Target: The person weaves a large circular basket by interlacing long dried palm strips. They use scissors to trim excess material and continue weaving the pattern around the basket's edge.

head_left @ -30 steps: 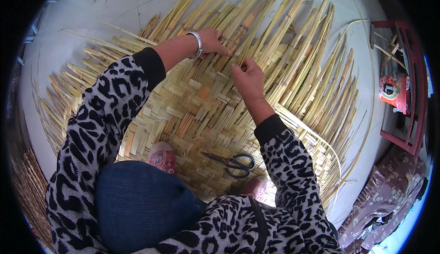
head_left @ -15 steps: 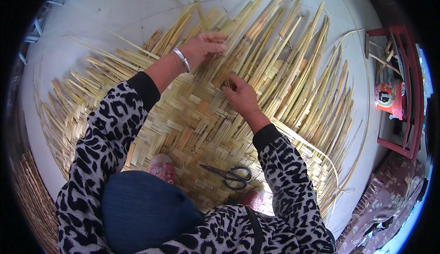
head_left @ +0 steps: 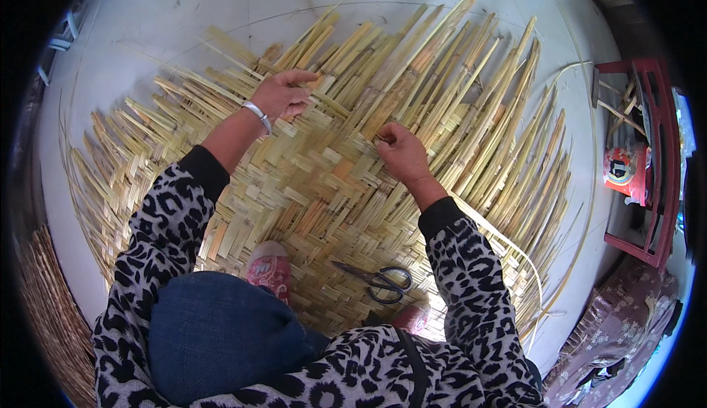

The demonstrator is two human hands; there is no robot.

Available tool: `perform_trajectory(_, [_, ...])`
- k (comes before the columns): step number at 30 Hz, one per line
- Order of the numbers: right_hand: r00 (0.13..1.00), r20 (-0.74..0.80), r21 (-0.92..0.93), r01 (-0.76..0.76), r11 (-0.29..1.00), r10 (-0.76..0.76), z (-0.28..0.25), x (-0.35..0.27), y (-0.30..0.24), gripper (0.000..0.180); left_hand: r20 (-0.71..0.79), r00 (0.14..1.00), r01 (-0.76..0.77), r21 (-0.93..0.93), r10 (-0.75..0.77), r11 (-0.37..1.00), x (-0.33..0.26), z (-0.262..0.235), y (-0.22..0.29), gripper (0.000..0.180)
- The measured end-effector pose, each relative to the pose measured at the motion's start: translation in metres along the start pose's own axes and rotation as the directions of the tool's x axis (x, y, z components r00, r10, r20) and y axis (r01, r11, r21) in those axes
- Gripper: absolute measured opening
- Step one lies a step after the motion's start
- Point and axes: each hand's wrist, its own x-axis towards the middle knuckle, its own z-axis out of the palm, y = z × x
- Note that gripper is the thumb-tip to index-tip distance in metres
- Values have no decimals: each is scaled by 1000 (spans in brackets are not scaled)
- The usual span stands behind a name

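Note:
A woven mat of flat, split reed strips [head_left: 317, 213] spreads over the floor, its loose strip ends [head_left: 501, 106] fanning out along the far and right sides. My left hand [head_left: 280, 97], with a silver bracelet at the wrist, hovers over the strips at the far left of the weave. Its fingers are apart, and I see nothing held in them. Farther right, my right hand [head_left: 403, 154] is closed in a pinch at the base of a reed strip [head_left: 390, 106], where the weave ends. Dark-handled scissors [head_left: 379, 281] lie on the mat near my feet.
My pink shoes [head_left: 269, 272] stand on the mat. At the right are a dark red wooden frame [head_left: 666, 165], a red and white packet [head_left: 626, 166] and a patterned purple cloth [head_left: 626, 312]. A bundle of brown stalks [head_left: 55, 312] lies at the lower left.
My left hand has moved left, away from the strips beside my right hand, and its fingers have come off them. A strip raised there now lies lower. My right hand has barely shifted.

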Motion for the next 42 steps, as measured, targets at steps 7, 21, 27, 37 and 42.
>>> perform_trajectory(7, [998,-36,-50,-51,997,49,8,3,-2,18,-100,982,-151,110,162,982,-4,13,1,28])
perform_trajectory(21, [954,-54,-347,258,901,-294,22,14,-84,26,-191,970,-191,-199,153,961,-10,-3,-18,19])
perform_trajectory(27, [987,18,-289,156,945,-158,48,40,-103,23,8,992,-121,-186,124,975,-28,-15,1,16])
perform_trajectory(37, [985,-172,-138,-46,989,22,50,49,-97,29,147,956,-291,376,254,879,38,21,21,22])
perform_trajectory(42, [985,-163,-38,-63,997,56,43,42,-101,28,148,945,-260,882,292,393,58,36,20,32])
